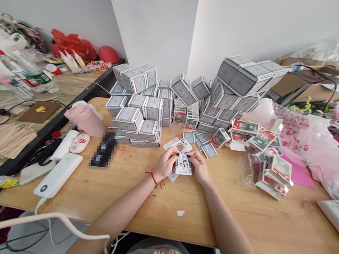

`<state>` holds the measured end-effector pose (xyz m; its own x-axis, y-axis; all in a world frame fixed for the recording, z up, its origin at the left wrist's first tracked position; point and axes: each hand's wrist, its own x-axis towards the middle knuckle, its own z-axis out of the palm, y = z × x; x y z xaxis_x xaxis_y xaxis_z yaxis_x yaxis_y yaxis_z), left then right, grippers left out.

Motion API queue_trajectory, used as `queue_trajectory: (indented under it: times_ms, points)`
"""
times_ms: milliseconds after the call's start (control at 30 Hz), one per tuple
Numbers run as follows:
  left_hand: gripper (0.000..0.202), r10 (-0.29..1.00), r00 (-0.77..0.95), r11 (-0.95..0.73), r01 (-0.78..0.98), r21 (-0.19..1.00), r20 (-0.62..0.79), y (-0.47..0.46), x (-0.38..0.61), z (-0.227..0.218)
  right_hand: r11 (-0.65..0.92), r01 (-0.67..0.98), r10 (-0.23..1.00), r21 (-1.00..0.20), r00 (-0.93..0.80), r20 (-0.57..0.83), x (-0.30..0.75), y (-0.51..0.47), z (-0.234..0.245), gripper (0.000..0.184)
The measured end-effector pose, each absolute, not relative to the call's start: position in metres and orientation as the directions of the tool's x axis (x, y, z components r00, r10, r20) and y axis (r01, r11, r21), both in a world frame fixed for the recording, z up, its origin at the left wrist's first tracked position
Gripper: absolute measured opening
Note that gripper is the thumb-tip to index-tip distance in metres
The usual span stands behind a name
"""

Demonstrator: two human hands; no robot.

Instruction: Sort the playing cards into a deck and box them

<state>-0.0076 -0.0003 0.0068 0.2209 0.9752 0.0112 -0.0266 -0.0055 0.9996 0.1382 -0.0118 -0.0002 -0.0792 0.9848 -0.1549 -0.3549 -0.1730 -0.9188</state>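
Note:
Both of my hands meet over the middle of the wooden table. My left hand [167, 163] pinches the upper left edge of a joker playing card [183, 166], and my right hand [199, 165] grips its upper right edge. The card's black-and-white figure faces up. Just beyond it lies a colourful court card [182, 145], partly covered by my fingers. Another pale card shows a corner beneath the joker. Several grey-backed cards [202, 141] lie spread behind my right hand. A red string bracelet circles my left wrist.
Stacks of folded grey card cubes [140, 117] stand at the back, with a taller pile [239, 80] at the right. Red-green card boxes [277, 172] and a plastic bag [311, 139] lie right. A white power bank [58, 175] sits left; a paper scrap [180, 213] lies in front.

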Motion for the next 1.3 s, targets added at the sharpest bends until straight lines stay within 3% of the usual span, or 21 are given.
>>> queue_trajectory:
  times_ms: [533,767,967,1033,1133,1300]
  points:
    - [0.011,0.972,0.221,-0.106,0.084,0.991,0.085,0.003,-0.006,0.009,-0.187,-0.445,0.982,-0.876,-0.081,-0.168,0.139,-0.010,0.005,0.009]
    - [0.020,0.979,0.202,-0.004,0.019,1.000,0.000,0.011,-0.008,0.007,-0.225,-0.482,0.974,-0.847,-0.114,-0.194,0.140,-0.009,0.006,0.013]
    - [0.021,0.962,0.265,-0.122,0.222,0.967,0.061,-0.001,-0.030,0.027,-0.212,-0.466,0.977,-0.859,-0.077,-0.199,0.140,-0.010,0.006,0.010]
    - [0.016,0.952,0.284,-0.224,0.405,0.887,0.111,-0.010,-0.044,0.037,-0.221,-0.466,0.975,-0.857,-0.080,-0.208,0.140,-0.010,0.006,0.010]
    - [0.029,0.939,0.309,-0.336,0.734,0.590,0.151,-0.024,-0.070,0.050,-0.244,-0.458,0.969,-0.855,-0.079,-0.234,0.142,-0.010,0.007,0.011]
    - [0.044,0.971,0.204,-0.216,0.973,0.085,0.125,-0.035,-0.120,0.055,-0.233,-0.425,0.972,-0.875,-0.061,-0.229,0.142,-0.010,0.009,0.010]
